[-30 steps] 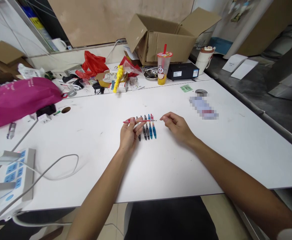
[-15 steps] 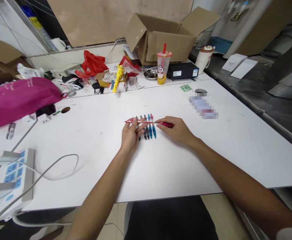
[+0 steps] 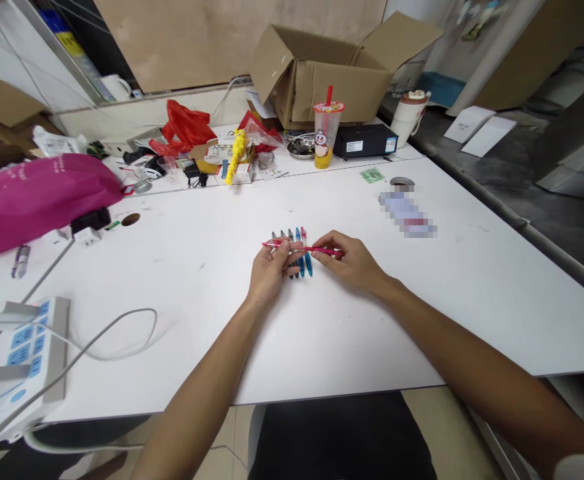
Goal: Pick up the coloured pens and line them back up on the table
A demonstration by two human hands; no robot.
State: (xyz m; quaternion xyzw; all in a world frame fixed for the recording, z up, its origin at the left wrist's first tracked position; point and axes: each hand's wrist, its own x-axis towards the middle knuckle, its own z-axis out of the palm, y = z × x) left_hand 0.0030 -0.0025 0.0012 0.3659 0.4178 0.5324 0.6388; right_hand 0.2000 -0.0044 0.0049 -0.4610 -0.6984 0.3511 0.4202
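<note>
My left hand [image 3: 268,268] pinches the clear barrel [image 3: 298,248] of a red pen between thumb and fingers, its other fingers loosely extended. My right hand [image 3: 349,259] grips the pen's dark red lower section [image 3: 328,251] at the right. The two parts lie in line and meet or nearly meet; whether they are joined I cannot tell. Beneath them, several pens lie side by side on the table, partly hidden by my left hand. A blue pen [image 3: 301,264] and a pen with a blue grip and pink top [image 3: 308,264] are rightmost; darker ones lie left.
On the white table [image 3: 192,333] a power strip [image 3: 37,357] with a looping cable stands at left. A magenta bag [image 3: 42,197], a red plastic bag [image 3: 187,127], a drink cup [image 3: 325,140] and an open cardboard box [image 3: 339,87] line the back. A green packet [image 3: 372,175] lies at right.
My left hand has moved slightly right with the clear barrel. The thin refill that showed between the pen's parts is now covered by the barrel, and the gap has closed up.
</note>
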